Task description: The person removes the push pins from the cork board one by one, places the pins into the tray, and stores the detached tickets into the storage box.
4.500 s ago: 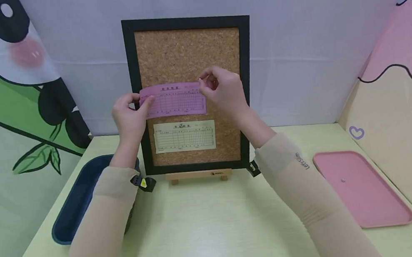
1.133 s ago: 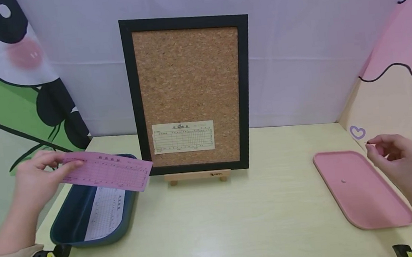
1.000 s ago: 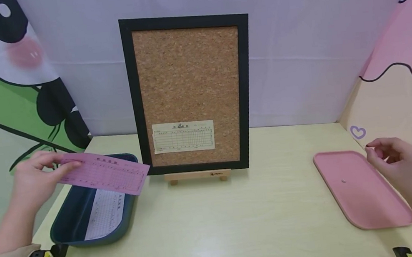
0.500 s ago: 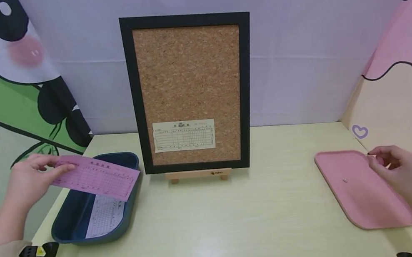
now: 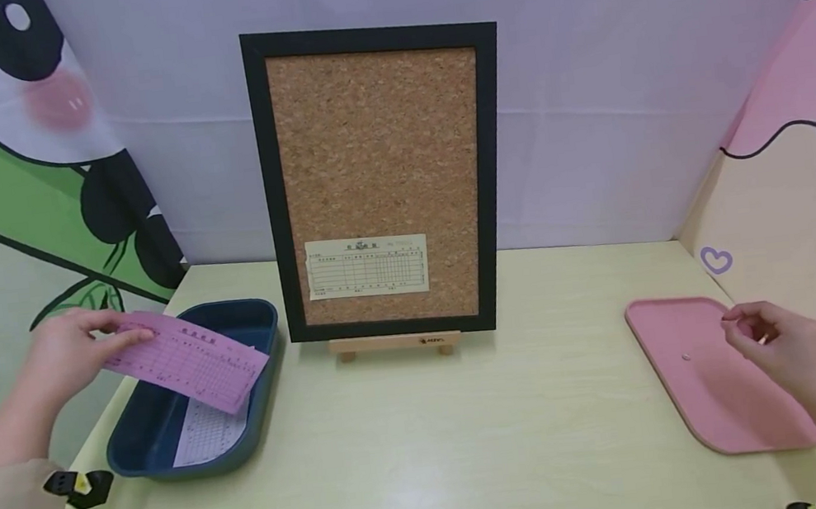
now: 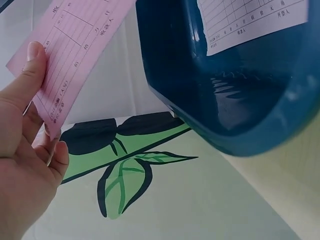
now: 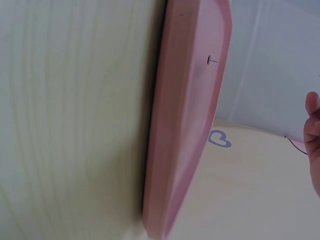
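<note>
One pink slip [image 5: 191, 362] points lengthwise down-right from the left hand [image 5: 69, 356].

Head view: from your head, facing forward and down across the desk [image 5: 472, 438], taking in your left hand [image 5: 68, 356] and right hand [image 5: 791, 351]. Left wrist view: close up, tilted, facing the blue bin [image 6: 235, 142] and leaf print [image 6: 122, 187], both shared with your head view. Right wrist view: low, rolled sideways, close along the pink tray [image 7: 172, 125], which, with the purple heart [image 7: 212, 140], your head view shares.
</note>
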`<state>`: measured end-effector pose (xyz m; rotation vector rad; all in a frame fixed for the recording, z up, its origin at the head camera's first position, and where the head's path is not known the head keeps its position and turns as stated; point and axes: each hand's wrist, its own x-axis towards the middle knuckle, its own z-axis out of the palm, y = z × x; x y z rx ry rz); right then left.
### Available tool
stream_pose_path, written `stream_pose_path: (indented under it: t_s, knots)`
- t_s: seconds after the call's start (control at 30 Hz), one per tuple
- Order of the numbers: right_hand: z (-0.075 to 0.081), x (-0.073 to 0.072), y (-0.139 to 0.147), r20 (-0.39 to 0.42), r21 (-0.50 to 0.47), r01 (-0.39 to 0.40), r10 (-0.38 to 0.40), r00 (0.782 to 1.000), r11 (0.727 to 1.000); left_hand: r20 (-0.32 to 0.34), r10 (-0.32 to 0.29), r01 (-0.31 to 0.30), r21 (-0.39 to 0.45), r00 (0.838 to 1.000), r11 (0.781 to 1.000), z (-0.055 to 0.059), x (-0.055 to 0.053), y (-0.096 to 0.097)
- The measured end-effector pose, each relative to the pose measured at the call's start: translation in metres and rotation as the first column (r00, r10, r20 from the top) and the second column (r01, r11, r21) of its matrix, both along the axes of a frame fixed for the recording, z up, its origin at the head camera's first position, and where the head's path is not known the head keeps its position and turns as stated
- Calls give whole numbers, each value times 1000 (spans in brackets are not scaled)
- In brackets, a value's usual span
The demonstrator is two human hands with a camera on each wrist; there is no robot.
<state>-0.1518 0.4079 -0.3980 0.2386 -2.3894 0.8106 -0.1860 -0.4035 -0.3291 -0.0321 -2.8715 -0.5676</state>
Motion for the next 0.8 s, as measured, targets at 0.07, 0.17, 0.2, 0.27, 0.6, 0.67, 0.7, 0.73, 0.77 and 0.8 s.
stream_pose_path:
  t_s: [0.07,0.17,0.2,0.27,0.6,0.67,0.7,0.73,0.77,0.8]
  knots:
    - [-4,-1,2,19,20,2,-2,1000,1000,3,-14,14,-24,1000,1000,-1,-3,-2]
    - [-9,-1,6,58,46,3,-5,998,999,21,-43,44,-57,999,997,-3,-8,-2]
    - [-10,-1,6,75,52,1,-5,997,999,20,-59,61,-71,998,996,-4,-9,-2]
    - [-12,-2,7,111,72,-2,-6,994,997,41,-81,83,-70,996,994,-5,-12,1]
    - [-20,-10,8,229,140,-82,48,972,987,124,-154,164,-68,980,984,-11,-24,13]
    - [-21,-12,8,244,152,-92,53,968,984,131,-173,185,-81,976,979,-12,-27,14]
    - [-22,-13,9,248,159,-98,56,967,982,132,-183,196,-91,974,976,-13,-28,15]
    - [-22,-14,9,255,164,-104,60,965,981,133,-190,205,-104,973,973,-13,-29,15]
    - [-23,-15,9,264,173,-110,62,963,979,136,-198,214,-113,971,970,-13,-29,15]
    - [-24,-16,9,274,185,-116,62,960,976,141,-205,223,-120,969,968,-13,-30,15]
